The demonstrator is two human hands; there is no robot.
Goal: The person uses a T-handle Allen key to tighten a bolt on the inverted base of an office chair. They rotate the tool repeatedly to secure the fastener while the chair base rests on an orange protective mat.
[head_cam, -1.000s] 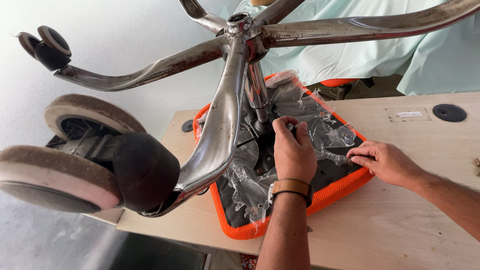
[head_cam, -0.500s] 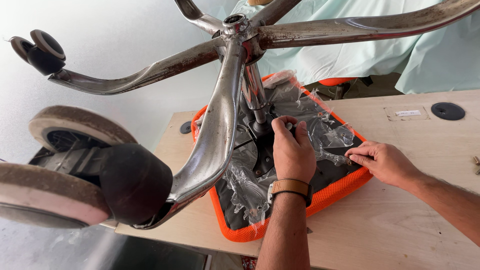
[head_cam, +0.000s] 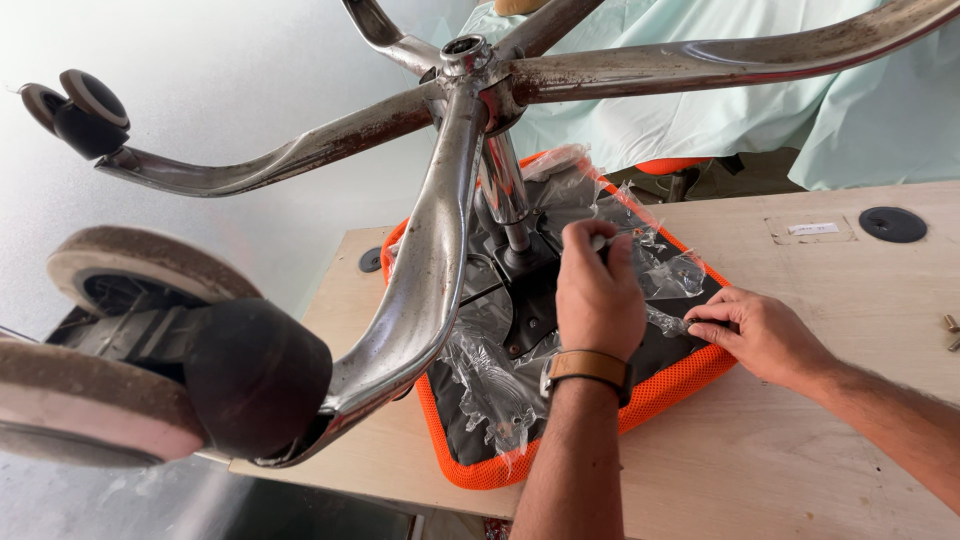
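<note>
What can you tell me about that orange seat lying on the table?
The orange seat lies upside down on the wooden table, its mesh-like edge framing a black underside covered in crumpled clear plastic film. A chrome column rises from its black plate. The left hand works near the column; the right hand rests on its right edge.

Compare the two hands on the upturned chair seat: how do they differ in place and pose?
The left hand is raised at the middle of the seat, fingers curled near the column; the right hand lies low and flat at the seat's right edge. The left wears a wrist strap; the right wrist is bare. The left pinches something small that I cannot identify; the right presses on the clear plastic wrap. Both are bare.
</note>
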